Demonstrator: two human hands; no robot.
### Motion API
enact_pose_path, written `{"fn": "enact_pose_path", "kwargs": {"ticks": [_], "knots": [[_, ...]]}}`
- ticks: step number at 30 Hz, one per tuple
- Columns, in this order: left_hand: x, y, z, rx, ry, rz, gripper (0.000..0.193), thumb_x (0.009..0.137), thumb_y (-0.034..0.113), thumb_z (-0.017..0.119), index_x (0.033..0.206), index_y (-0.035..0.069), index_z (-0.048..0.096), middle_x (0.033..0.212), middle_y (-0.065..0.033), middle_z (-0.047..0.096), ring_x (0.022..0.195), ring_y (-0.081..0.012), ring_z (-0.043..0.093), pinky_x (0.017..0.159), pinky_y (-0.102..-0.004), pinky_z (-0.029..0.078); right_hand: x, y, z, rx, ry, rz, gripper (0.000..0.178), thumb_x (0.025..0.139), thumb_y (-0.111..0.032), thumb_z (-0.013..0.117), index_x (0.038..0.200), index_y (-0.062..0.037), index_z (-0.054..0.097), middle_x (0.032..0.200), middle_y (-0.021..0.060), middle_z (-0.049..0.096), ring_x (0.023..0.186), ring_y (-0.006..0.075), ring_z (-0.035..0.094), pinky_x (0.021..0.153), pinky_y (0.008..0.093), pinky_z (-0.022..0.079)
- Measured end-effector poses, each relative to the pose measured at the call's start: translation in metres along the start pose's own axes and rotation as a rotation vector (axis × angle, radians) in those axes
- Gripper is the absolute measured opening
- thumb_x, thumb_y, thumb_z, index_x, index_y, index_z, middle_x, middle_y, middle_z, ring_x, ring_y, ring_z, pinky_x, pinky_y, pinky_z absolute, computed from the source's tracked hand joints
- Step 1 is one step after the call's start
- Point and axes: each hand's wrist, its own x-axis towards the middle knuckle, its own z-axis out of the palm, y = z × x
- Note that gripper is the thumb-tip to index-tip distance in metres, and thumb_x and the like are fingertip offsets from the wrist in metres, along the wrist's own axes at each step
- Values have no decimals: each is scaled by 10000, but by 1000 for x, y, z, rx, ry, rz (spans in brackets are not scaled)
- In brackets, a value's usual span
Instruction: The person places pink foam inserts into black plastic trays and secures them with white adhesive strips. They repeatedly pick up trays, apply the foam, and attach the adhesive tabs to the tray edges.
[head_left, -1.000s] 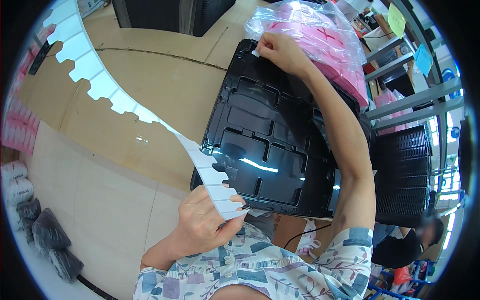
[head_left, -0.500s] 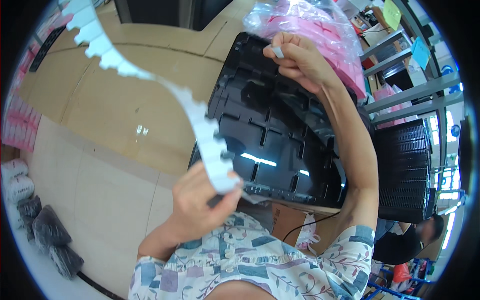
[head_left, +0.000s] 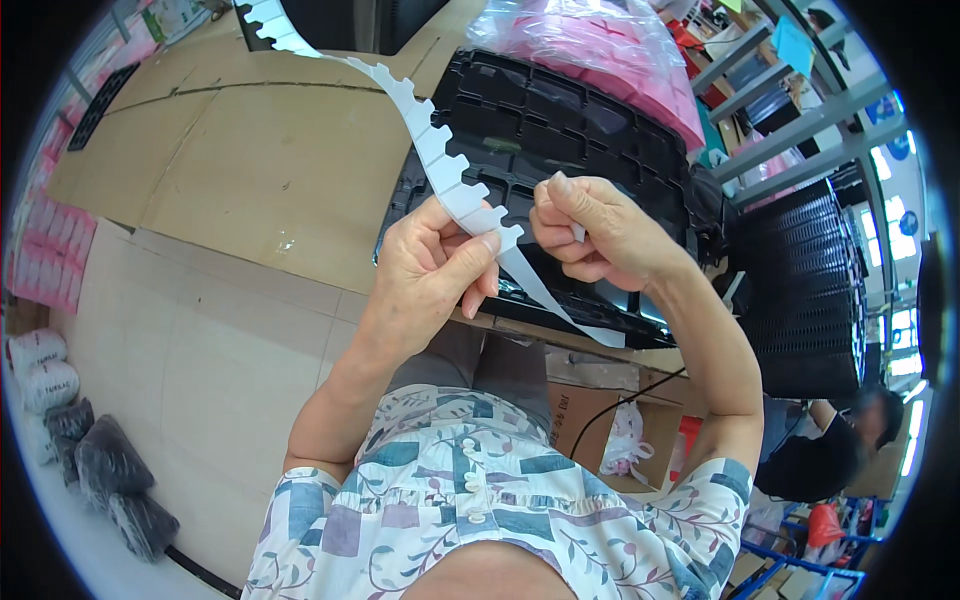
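Observation:
My left hand [head_left: 420, 285] pinches a long white strip with tabs cut along one edge [head_left: 438, 152], with thumb on top and fingers beneath. From that hold the strip curves up to the far left, and its plain tail hangs down to the right. Close beside it, my right hand [head_left: 610, 235] is closed like a fist, thumb uppermost. A small pale piece [head_left: 578, 232] shows at its curled fingers; part of it is hidden. Beneath both hands lies a shiny black moulded plastic panel [head_left: 590, 130] with raised ribs.
Brown cardboard [head_left: 250, 180] covers the table on the left. Pink items in clear plastic [head_left: 610, 60] lie beyond the panel. Stacked black ribbed parts [head_left: 795, 290] and a metal frame [head_left: 820, 150] stand at right. A person in black [head_left: 815, 465] is at lower right.
My right hand has come back from the panel's far edge to beside my left hand. The left hand has risen away from my body, carrying the strip to the right.

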Motion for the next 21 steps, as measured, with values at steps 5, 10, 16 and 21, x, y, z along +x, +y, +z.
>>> {"fn": "enact_pose_path", "kwargs": {"ticks": [5, 10, 16, 21], "knots": [[-3, -4, 12, 99, 12, 40, 158, 935, 24, 609, 1086, -22, 604, 786, -55, 643, 581, -59, 598, 444, -178, 440, -13, 3, 26, -533, 224, -288, 167, 868, -164, 734, 919, -30, 648, 581, -85, 465, 528, 3, 375, 449, 209, 283], [-5, -1, 19, 75, 1, 75, 119, 932, 60, 626, 1029, -10, 636, 799, -60, 666, 574, -51, 595, 426, -174, 417, -21, 9, 33, -776, 393, -453, 106, 842, -120, 713, 835, -17, 690, 568, -58, 509, 543, 6, 415, 478, 217, 320], [7, -15, 19, -101, 65, -15, 109, 950, 109, 603, 991, 19, 649, 744, -40, 653, 520, -44, 554, 393, -178, 349, -22, 27, 35, -1246, 584, -927, 83, 810, -82, 695, 832, -8, 665, 580, -3, 485, 502, 61, 455, 444, 252, 372], [7, -19, 33, -172, 138, -11, 100, 956, 98, 595, 989, 16, 643, 783, -38, 641, 548, -41, 497, 462, -192, 349, -32, 28, 28, -1845, 432, -1483, 211, 674, -5, 695, 871, 52, 647, 619, -21, 411, 489, 102, 453, 413, 244, 321]]}}
